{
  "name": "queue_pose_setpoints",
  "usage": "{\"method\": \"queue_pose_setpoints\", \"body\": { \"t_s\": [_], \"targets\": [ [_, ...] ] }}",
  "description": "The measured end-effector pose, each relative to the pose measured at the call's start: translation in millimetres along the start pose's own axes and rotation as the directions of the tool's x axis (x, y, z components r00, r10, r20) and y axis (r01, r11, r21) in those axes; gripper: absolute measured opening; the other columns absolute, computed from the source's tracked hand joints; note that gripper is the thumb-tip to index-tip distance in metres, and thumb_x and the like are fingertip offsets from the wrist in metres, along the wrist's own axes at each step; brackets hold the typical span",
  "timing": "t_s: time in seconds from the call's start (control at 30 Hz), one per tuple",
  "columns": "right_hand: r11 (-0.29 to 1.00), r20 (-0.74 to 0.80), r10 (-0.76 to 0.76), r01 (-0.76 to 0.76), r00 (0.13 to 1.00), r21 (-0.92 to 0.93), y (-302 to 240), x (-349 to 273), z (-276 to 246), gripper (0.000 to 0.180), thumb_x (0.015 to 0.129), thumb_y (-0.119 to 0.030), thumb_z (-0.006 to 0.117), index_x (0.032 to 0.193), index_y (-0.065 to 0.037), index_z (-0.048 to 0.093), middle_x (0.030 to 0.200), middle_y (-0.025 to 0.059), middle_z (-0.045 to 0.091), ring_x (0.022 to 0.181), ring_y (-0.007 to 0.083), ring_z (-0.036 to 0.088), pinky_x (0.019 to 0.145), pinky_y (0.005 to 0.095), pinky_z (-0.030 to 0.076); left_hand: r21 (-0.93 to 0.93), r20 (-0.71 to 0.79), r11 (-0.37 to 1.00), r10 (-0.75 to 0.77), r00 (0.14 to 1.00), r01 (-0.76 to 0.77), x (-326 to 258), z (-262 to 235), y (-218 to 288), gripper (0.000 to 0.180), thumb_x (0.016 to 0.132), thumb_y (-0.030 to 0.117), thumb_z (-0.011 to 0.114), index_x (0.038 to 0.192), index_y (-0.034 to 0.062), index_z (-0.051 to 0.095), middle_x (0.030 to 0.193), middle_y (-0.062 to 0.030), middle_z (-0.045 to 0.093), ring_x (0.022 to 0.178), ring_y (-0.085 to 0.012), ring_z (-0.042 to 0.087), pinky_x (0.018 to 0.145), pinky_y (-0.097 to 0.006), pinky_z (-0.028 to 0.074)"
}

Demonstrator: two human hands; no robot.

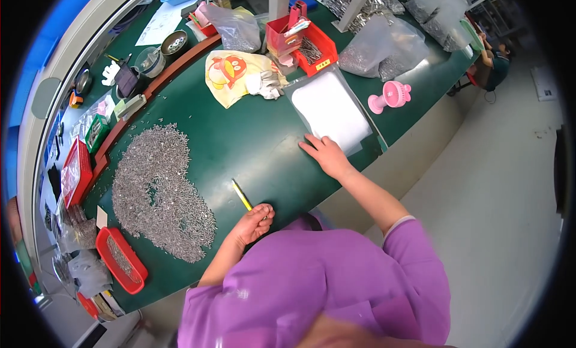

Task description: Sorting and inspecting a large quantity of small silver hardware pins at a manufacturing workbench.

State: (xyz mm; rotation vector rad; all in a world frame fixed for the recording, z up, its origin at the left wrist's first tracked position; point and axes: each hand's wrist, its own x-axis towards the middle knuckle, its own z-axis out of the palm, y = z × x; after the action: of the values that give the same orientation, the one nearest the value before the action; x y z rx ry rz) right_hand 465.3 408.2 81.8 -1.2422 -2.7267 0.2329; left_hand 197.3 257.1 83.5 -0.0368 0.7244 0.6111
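Near the front edge of the green table, my left hand [254, 224] is closed, its fingers curled together; whatever they may hold is too small to make out. A yellow pen [242, 195] lies just beyond this hand, its near end close to the knuckles. To the left spreads a wide pile of small grey metal pins [157, 186]. My right hand [327, 156] rests open, its fingers stretched over the near-left edge of a white paper sheet [332, 111] in a clear sleeve.
Beyond the sheet stand a red bin [318, 50], a patterned yellow cloth [231, 81] with white gloves [264, 84], and bags of metal parts [381, 48]. A pink fan [394, 96] stands at right, a red tray [122, 259] at left. Another person [498, 66] sits far right.
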Motion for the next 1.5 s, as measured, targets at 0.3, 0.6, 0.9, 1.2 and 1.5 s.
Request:
{"method": "queue_pose_setpoints", "body": {
  "t_s": [0.3, 0.6, 0.9, 1.2, 1.5],
  "targets": [
    [0.977, -0.267, 0.214, -0.204, 0.940, 0.064, -30.7, -36.8, 8.4, 0.045, 0.068, -0.004, 0.057, 0.112, -0.011, 0.053, 0.122, 0.0109, 0.045, 0.105, 0.0287, 0.047, 0.088, 0.0409, 0.037, 0.027, 0.031, 0.999, -0.025, 0.999, 0.024, 2.0, -6.2, -10.9, 0.011, 0.093, 0.018, 0.045, 0.093, 0.0077, 0.049, 0.079, -0.0003, 0.046, 0.052, -0.0041, 0.031, 0.041, -0.017, 0.024],
    [0.825, -0.477, 0.564, -0.429, 0.674, 0.369, -17.0, -81.2, 53.5, 0.012, 0.076, -0.011, 0.058, 0.084, -0.005, 0.051, 0.083, 0.0099, 0.053, 0.082, 0.0293, 0.051, 0.074, 0.0403, 0.040, 0.020, 0.093, 1.000, -0.006, 0.996, 0.004, -6.0, -10.4, -20.8, 0.012, 0.094, 0.017, 0.043, 0.094, 0.0063, 0.048, 0.082, -0.0007, 0.043, 0.054, -0.0032, 0.033, 0.040, -0.014, 0.024],
    [0.929, -0.540, 0.351, -0.355, 0.765, 0.101, -35.5, -80.3, 53.5, 0.041, 0.075, -0.021, 0.063, 0.114, -0.011, 0.055, 0.114, 0.0091, 0.050, 0.106, 0.0295, 0.045, 0.091, 0.0406, 0.034, 0.050, 0.173, 0.997, 0.042, 0.984, -0.052, -35.1, -19.8, -35.1, 0.012, 0.094, 0.017, 0.043, 0.092, 0.0056, 0.046, 0.080, -0.0010, 0.041, 0.053, -0.0020, 0.031, 0.039, -0.014, 0.024],
    [0.937, -0.831, 0.348, -0.192, 0.434, 0.292, -76.0, -79.7, 75.2, 0.010, 0.080, -0.008, 0.058, 0.089, -0.006, 0.060, 0.092, 0.0102, 0.053, 0.088, 0.0268, 0.052, 0.078, 0.0362, 0.042, -0.152, 0.158, 0.947, 0.307, 0.938, -0.284, -96.9, -107.1, -59.5, 0.012, 0.094, 0.016, 0.042, 0.092, 0.0047, 0.045, 0.082, -0.0024, 0.042, 0.055, -0.0040, 0.033, 0.039, -0.014, 0.026],
    [0.936, -0.680, 0.244, 0.017, 0.692, 0.353, -204.2, -52.7, 71.2, 0.013, 0.078, -0.005, 0.057, 0.090, -0.006, 0.061, 0.082, 0.0079, 0.060, 0.075, 0.0219, 0.058, 0.066, 0.0307, 0.047, -0.203, 0.175, 0.900, 0.420, 0.890, -0.385, -160.7, -166.2, -65.3, 0.011, 0.093, 0.015, 0.042, 0.094, 0.0054, 0.048, 0.082, -0.0030, 0.046, 0.056, -0.0047, 0.036, 0.038, -0.014, 0.027]
  ]
}}
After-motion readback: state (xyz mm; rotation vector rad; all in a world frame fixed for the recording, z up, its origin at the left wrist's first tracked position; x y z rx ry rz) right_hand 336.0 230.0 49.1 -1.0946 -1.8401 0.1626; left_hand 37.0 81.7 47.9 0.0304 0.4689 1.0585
